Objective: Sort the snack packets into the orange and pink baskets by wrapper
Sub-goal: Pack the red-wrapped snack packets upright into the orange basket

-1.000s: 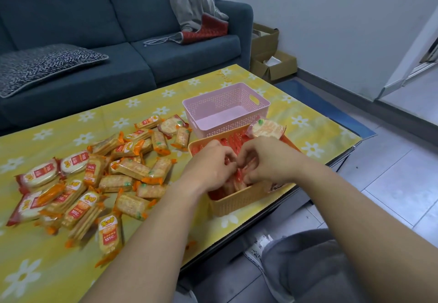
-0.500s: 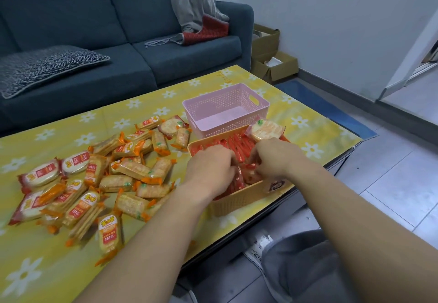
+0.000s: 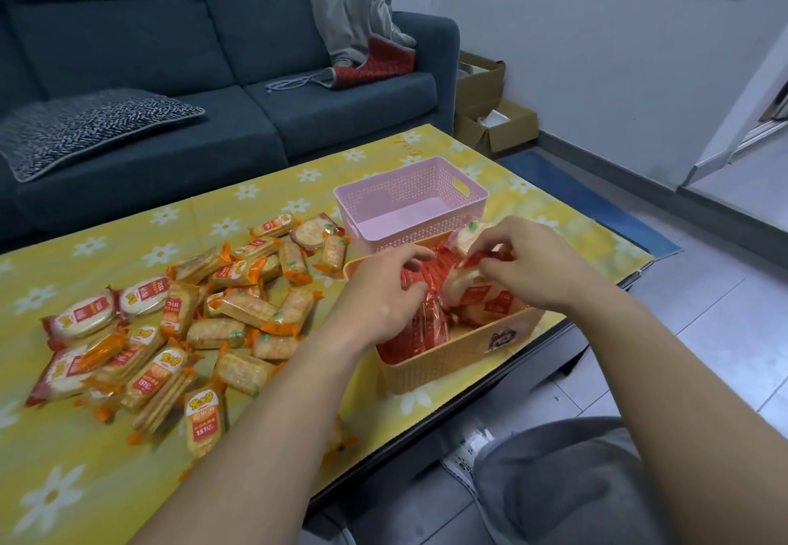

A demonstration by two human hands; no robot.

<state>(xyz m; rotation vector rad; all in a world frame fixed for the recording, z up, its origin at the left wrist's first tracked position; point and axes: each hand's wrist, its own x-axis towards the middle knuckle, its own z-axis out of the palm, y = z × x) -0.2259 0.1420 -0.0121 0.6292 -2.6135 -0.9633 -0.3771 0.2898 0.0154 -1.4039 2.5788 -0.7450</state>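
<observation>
Head view: both hands are in the orange basket at the near right edge of the worktop. Left hand has its grip curled into the red packets; can't tell if it actually holds one. Right hand pinches a red wrapper edge between its fingertips. Pink basket sits just behind the orange one, touching it, no packets visible inside. Orange-wrapper packets lie piled loose on the worktop to the left.
</observation>
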